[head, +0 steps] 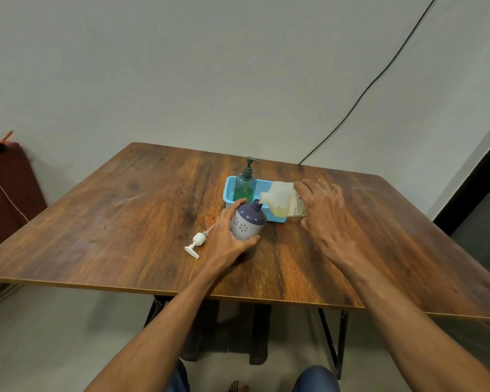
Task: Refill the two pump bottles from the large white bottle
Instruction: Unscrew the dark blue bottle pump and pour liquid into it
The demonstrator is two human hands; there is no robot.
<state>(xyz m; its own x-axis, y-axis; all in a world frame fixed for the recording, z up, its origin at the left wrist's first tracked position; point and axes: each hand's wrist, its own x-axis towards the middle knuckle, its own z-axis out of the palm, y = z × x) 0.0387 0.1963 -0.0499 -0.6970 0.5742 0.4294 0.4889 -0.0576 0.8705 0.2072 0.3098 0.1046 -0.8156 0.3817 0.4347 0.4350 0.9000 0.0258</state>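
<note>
Purple pump bottle (pixel 248 220): near the middle of the table (pixel 125 210), tilted toward the right edge, neck open, pump off.
Left hand (pixel 227 239): wrapped around the purple bottle's lower body, fingers closed on it, steadying it.
Large white bottle (pixel 283 203): tipped on its side, mouth touching or just at the purple bottle's neck; pale yellowish liquid pooled low inside.
Right hand (pixel 321 205): closed over the white bottle's base end, holding it up in the pour.
White pump head (pixel 197 243): lying loose on the table just to the left of the left hand, tube pointing toward the far edge.
Green pump bottle (pixel 246 183): upright in the blue basket (pixel 229 190), grey pump fitted, liquid visible inside.
Blue basket, position: toward the far edge, right of centre, directly behind both hands.
Progress: first refill appears under way; whether liquid is flowing cannot be told. Level in the purple bottle is hidden by its opaque wall.
Remaining: refit the white pump, then open and fill the green bottle.
Obstructions: basket rim sits close under the white bottle; otherwise nothing crowds the pour.
Surroundings: black cable (pixel 379 77) running down the wall behind the far edge; dark red furniture (pixel 9 188) beyond the left edge.
</note>
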